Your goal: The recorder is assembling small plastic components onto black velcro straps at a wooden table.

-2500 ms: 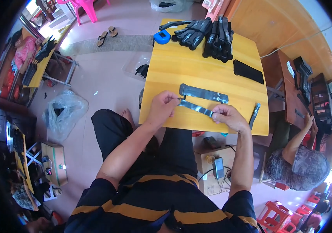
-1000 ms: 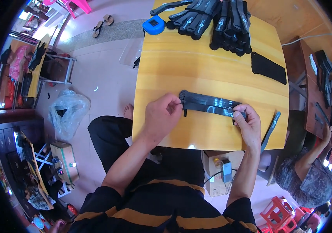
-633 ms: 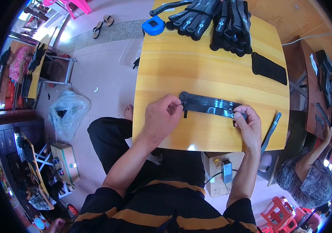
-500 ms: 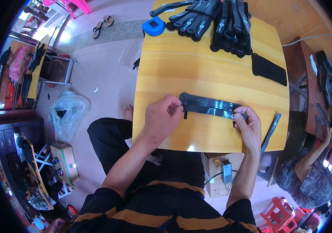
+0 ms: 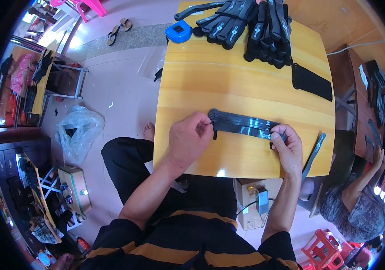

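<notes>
left hand [image 5: 188, 138] and right hand [image 5: 288, 146] are each pinching one end of what looks like stacked black straps [image 5: 243, 126] on a yellow table [image 5: 228, 85].

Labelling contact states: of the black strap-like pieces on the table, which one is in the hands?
The long black strip near the table's front edge, pinched by the left hand and right hand. The pile at the far edge lies untouched.

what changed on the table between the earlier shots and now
Earlier two dark strips lay apart on the yellow table, the hands working on the nearer one. Now they are gathered into one stack of black strips, with the left hand pinching one end and the right hand the other. The pile of black straps, blue tape measure and flat black pouch stayed as they were.
</notes>
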{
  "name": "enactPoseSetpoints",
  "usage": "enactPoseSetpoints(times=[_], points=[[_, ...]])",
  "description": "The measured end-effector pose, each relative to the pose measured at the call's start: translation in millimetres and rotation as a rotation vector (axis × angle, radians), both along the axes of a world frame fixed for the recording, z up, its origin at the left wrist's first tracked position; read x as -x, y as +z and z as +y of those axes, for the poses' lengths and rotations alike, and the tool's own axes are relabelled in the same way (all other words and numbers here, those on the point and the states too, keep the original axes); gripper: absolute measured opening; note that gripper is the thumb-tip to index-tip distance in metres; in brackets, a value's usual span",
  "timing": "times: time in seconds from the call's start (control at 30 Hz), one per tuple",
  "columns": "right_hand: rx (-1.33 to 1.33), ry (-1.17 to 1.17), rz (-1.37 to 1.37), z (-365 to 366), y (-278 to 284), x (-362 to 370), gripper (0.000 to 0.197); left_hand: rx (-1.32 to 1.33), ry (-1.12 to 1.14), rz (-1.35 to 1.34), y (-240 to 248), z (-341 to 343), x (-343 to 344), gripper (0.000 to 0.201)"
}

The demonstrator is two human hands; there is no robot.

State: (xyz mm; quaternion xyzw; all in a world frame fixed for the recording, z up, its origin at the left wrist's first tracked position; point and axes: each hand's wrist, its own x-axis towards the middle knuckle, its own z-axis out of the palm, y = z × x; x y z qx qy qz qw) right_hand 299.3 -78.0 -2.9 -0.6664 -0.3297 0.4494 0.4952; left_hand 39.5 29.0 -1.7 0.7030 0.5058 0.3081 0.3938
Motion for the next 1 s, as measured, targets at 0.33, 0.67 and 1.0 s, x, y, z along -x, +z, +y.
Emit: enactPoseSetpoints(times=[0.33, 0.67, 1.0], points=[[-0.018, 0.012, 0.002, -0.3, -3.2, -1.5, 0.009, -0.072, -0.004, 0.008, -1.6, 0.4, -1.6, 0.009], [-0.022, 0.011, 0.007, -0.1, -2.7, -1.6, 0.009, -0.081, -0.003, 0.02, -1.4, 0.8, -2.1, 0.009], [-0.019, 0.014, -0.014, 0.6, -2.3, -0.3, 0.008, -0.031, -0.01, 0.055, -1.2, 1.0, -1.8, 0.011]])
